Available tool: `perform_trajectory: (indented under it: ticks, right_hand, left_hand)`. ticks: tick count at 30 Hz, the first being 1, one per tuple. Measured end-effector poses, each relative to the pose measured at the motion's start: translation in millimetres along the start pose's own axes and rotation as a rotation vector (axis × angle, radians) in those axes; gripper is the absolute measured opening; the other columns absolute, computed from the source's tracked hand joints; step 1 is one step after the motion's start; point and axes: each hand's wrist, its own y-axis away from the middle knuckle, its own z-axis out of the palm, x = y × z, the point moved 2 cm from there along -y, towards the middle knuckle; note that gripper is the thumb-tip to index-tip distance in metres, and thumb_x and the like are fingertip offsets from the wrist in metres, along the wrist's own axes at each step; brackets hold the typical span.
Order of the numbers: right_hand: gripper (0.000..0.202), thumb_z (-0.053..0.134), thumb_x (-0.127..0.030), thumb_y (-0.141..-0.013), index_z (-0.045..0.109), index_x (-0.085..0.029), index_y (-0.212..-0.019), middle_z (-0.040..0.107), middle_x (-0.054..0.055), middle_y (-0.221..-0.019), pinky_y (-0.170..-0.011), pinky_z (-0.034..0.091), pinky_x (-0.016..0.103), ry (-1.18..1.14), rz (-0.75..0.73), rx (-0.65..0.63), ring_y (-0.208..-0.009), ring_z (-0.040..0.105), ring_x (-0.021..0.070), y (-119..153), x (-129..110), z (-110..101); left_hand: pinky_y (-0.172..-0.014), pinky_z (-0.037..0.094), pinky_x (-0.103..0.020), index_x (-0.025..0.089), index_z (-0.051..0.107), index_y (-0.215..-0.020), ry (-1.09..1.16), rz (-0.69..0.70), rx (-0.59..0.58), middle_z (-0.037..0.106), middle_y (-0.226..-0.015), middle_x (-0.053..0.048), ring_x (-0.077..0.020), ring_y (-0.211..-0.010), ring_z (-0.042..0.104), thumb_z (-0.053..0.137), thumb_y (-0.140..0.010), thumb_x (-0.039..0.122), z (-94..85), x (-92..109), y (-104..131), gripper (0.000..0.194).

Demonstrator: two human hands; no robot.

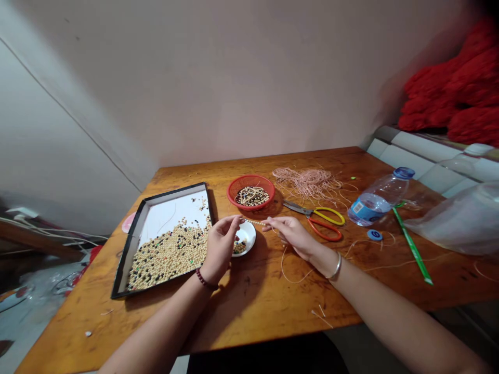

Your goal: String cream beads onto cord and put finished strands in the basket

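A short row of pale beads on a string (254, 222) is stretched between my two hands. My left hand (223, 241) pinches its left end, and my right hand (290, 234) pinches the right end, with loose thread (286, 278) hanging below. Under the beads sits a white dish (249, 240) with a few beads inside, partly hidden by my left hand. To the left lies a black-edged tray (128, 254) holding many cream, black and some green beads. Behind the dish stands a red basket (251, 178) with strung beads in it.
A heap of pink thread (312, 182) lies at the back. Scissors (312, 212) with yellow and orange handles are right of the basket. Further right are a water bottle (380, 197), a blue cap (375, 235), a green stick (413, 246) and a plastic bag (460, 223).
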Motion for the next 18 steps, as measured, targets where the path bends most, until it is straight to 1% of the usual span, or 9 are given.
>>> perform_trajectory:
  ticks: [1, 2, 4, 5, 7, 9, 12, 15, 18]
  right_hand:
    - [0.033, 0.067, -0.047, -0.074, 0.076, -0.016, -0.082, 0.074, 0.008, -0.086, -0.048, 0.038, 0.021, 0.024, -0.045, 0.009, -0.052, 0.053, 0.0083, -1, 0, 0]
    - [0.029, 0.07, -0.045, -0.071, 0.075, -0.017, -0.078, 0.074, 0.008, -0.084, -0.059, 0.045, 0.024, 0.042, -0.083, 0.017, -0.063, 0.06, 0.012, -2, 1, 0]
    - [0.026, 0.073, -0.042, -0.068, 0.075, -0.018, -0.075, 0.074, 0.007, -0.082, -0.076, 0.049, 0.03, 0.047, -0.116, 0.041, -0.079, 0.065, 0.0169, -4, 4, 0]
    - [0.026, 0.074, -0.042, -0.068, 0.075, -0.018, -0.077, 0.075, 0.007, -0.082, -0.08, 0.048, 0.032, 0.036, -0.113, 0.062, -0.081, 0.066, 0.0178, -5, 5, -1]
    - [0.029, 0.074, -0.042, -0.067, 0.074, -0.017, -0.08, 0.074, 0.008, -0.084, -0.082, 0.049, 0.033, -0.003, -0.103, 0.118, -0.082, 0.066, 0.0181, -6, 6, -4]
    - [0.031, 0.073, -0.043, -0.068, 0.074, -0.017, -0.084, 0.074, 0.008, -0.087, -0.077, 0.05, 0.032, -0.032, -0.076, 0.156, -0.08, 0.066, 0.0174, -6, 5, -6]
    - [0.03, 0.071, -0.044, -0.07, 0.073, -0.016, -0.081, 0.074, 0.008, -0.088, -0.072, 0.05, 0.029, -0.035, -0.046, 0.128, -0.075, 0.065, 0.0156, -6, 3, -8]
    - [0.026, 0.072, -0.042, -0.07, 0.072, -0.016, -0.075, 0.073, 0.006, -0.082, -0.077, 0.05, 0.03, 0.009, -0.142, 0.118, -0.077, 0.065, 0.0162, -8, 2, -10]
    - [0.026, 0.072, -0.041, -0.07, 0.073, -0.017, -0.077, 0.073, 0.007, -0.081, -0.08, 0.05, 0.033, 0.103, -0.245, 0.182, -0.08, 0.066, 0.0184, -10, 3, -13]
  left_hand:
    - [-0.053, 0.046, -0.019, 0.013, 0.07, -0.094, -0.011, -0.001, 0.003, 0.071, -0.093, -0.012, -0.0146, -0.072, 0.063, 0.062, -0.081, 0.049, 0.0, 0, -1, 0.039]
    - [-0.055, 0.047, -0.02, 0.012, 0.07, -0.094, -0.027, 0.003, 0.0, 0.072, -0.092, -0.012, -0.0154, -0.073, 0.064, 0.061, -0.081, 0.049, 0.1, 0, -1, 0.039]
    - [-0.061, 0.05, -0.023, 0.013, 0.071, -0.092, -0.071, 0.03, -0.024, 0.072, -0.089, -0.011, -0.0177, -0.077, 0.066, 0.061, -0.081, 0.048, 0.5, 1, -2, 0.038]
    - [-0.065, 0.051, -0.025, 0.013, 0.071, -0.092, -0.104, 0.054, -0.05, 0.072, -0.089, -0.011, -0.0187, -0.079, 0.066, 0.061, -0.082, 0.047, 1.0, 1, -2, 0.037]
    - [-0.072, 0.052, -0.028, 0.015, 0.072, -0.091, -0.199, 0.131, -0.11, 0.073, -0.091, -0.01, -0.0198, -0.083, 0.067, 0.06, -0.083, 0.045, 2.6, 1, -1, 0.033]
    - [-0.072, 0.052, -0.028, 0.017, 0.072, -0.09, -0.312, 0.236, -0.159, 0.072, -0.092, -0.008, -0.0189, -0.082, 0.067, 0.06, -0.084, 0.041, 4.7, 0, 3, 0.028]
    - [-0.069, 0.05, -0.026, 0.02, 0.07, -0.089, -0.469, 0.391, -0.215, 0.072, -0.088, -0.004, -0.016, -0.075, 0.066, 0.06, -0.085, 0.033, 9.3, -4, 9, 0.017]
    - [-0.07, 0.048, -0.026, 0.021, 0.066, -0.09, -0.606, 0.486, -0.223, 0.071, -0.085, -0.001, -0.0147, -0.075, 0.065, 0.06, -0.085, 0.027, 13.5, -7, 15, 0.009]
    - [-0.065, 0.046, -0.025, 0.02, 0.059, -0.09, -0.68, 0.497, -0.168, 0.068, -0.083, 0.0, -0.0142, -0.073, 0.065, 0.06, -0.085, 0.028, 15.2, -9, 18, 0.01]
